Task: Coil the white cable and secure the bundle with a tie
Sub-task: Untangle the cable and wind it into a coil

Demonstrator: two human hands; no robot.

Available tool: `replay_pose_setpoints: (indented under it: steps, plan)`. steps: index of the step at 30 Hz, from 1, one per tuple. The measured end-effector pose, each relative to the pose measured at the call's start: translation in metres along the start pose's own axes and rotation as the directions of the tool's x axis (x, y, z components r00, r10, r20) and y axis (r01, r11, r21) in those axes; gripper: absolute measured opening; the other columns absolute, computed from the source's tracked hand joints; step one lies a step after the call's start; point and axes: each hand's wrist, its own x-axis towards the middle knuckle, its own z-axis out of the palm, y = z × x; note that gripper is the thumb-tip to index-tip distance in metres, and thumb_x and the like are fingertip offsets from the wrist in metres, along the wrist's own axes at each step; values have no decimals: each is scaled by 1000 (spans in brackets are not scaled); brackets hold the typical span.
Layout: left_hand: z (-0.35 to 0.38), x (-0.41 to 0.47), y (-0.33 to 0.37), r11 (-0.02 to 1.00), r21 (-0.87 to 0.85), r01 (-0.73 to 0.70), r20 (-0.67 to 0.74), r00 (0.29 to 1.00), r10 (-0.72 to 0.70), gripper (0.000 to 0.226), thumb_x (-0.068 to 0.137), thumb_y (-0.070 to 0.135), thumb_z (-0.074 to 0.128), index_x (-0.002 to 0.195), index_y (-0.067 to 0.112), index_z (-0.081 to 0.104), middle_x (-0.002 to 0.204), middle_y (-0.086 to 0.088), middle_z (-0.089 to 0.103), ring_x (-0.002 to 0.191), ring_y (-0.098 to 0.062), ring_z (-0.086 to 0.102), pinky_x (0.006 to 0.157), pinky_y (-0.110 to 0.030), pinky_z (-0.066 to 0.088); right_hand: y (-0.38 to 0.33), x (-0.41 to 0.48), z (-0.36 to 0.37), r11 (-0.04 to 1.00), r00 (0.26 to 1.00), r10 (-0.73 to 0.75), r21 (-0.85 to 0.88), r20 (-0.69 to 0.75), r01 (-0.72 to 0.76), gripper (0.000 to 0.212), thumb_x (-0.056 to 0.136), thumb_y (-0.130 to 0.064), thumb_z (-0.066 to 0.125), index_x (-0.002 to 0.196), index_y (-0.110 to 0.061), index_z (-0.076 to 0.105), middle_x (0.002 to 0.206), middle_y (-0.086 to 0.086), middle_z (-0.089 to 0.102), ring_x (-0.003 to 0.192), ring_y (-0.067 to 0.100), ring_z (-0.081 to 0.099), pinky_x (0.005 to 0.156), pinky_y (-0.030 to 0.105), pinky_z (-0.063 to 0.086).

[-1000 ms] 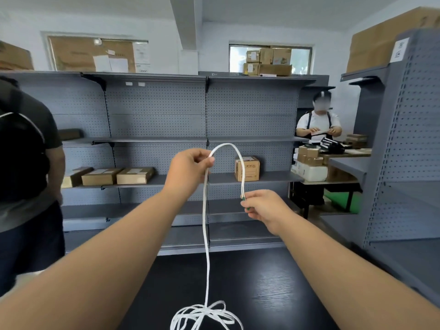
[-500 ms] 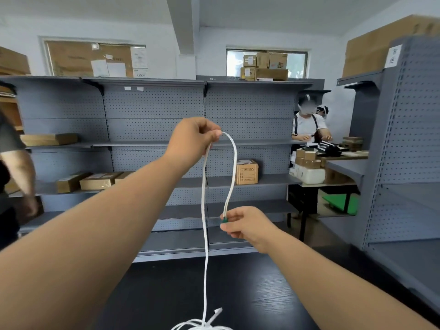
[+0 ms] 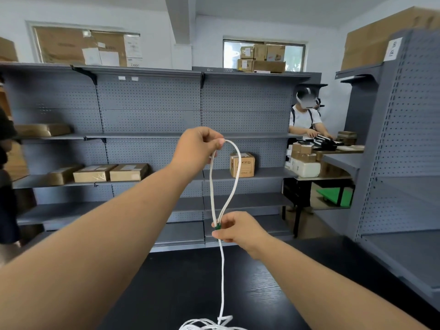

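A thin white cable (image 3: 234,172) forms one tall loop in the air in front of me. My left hand (image 3: 198,148) pinches the top of the loop, held high. Lower down, my right hand (image 3: 234,229) pinches both strands together at the loop's bottom, where a small green piece (image 3: 217,226) shows between thumb and finger. From there a single strand (image 3: 222,277) drops straight to a loose white pile of cable (image 3: 209,326) on the black table (image 3: 273,294) at the frame's bottom edge.
Grey pegboard shelving (image 3: 152,120) runs across the back with cardboard boxes (image 3: 109,172) on it; a second grey shelf unit (image 3: 404,144) stands at the right. A person (image 3: 304,117) works at a table back right. Another person's dark sleeve (image 3: 7,177) shows at the left edge.
The loop has grown longer and narrower: my left hand rose with the loop's top while my right hand dropped and closed both strands together. The person at left has moved mostly out of view.
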Motion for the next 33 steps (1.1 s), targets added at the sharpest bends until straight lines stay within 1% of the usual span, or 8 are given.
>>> replay_pose_setpoints:
  steps: [2,8,15,18,21,25,30,33]
  plan:
    - [1,-2,-6,1000,4,16,7,1000,-16,5,88,13,62,84,15,64,77,-1,63,63,-11,56,64,-28,52,4,0,-2,995,1000,-13,-103,-11,12,18,75,-5,75,73,-21,67,76,-1,63,77,14,59,88,32,52]
    - [7,-15,-32,997,3,75,-8,997,-75,13,91,27,58,84,16,63,84,-10,67,72,-19,62,74,-39,55,17,0,-2,980,999,-34,-198,6,35,21,75,-6,76,69,-24,65,77,1,66,78,16,61,87,36,53]
    - [29,-54,-80,972,-28,231,1,973,-231,17,95,31,48,85,22,59,93,-7,67,84,-19,63,86,-44,54,19,6,-11,1000,998,-9,16,-69,10,11,78,-1,72,79,-11,67,75,3,64,73,14,61,73,20,52]
    - [39,-75,-101,961,17,276,-10,961,-276,22,96,29,46,89,14,61,92,-5,69,85,-18,65,83,-37,52,18,9,-16,998,996,17,60,-86,-12,9,81,-4,70,89,0,68,75,5,63,68,13,60,67,18,52]
    - [49,-95,-120,943,79,324,-18,946,-324,25,98,28,42,92,13,62,90,1,67,88,-17,63,82,-31,47,17,9,-19,997,993,28,77,-111,-19,9,85,-11,68,78,-5,65,70,2,61,64,11,58,63,18,52]
    - [61,-119,-138,890,-62,452,137,887,-441,28,99,26,40,97,11,63,100,-7,70,97,-21,65,92,-34,49,18,9,-22,993,991,49,110,-121,-36,16,87,-15,65,73,-9,63,70,3,63,65,12,59,67,21,54]
    - [69,-137,-141,877,-11,480,368,818,-443,16,96,20,48,91,20,63,95,-2,70,92,-14,65,72,-8,44,17,8,-26,990,992,64,133,-111,-49,17,88,-13,65,71,-10,62,71,4,64,63,12,60,65,21,54]
    - [68,-137,-141,854,-65,517,342,815,-467,14,95,16,50,87,14,62,77,-2,63,76,-17,62,78,-23,48,17,9,-28,991,990,65,123,-122,-50,17,87,-15,66,71,-11,63,73,4,65,67,13,61,67,22,53]
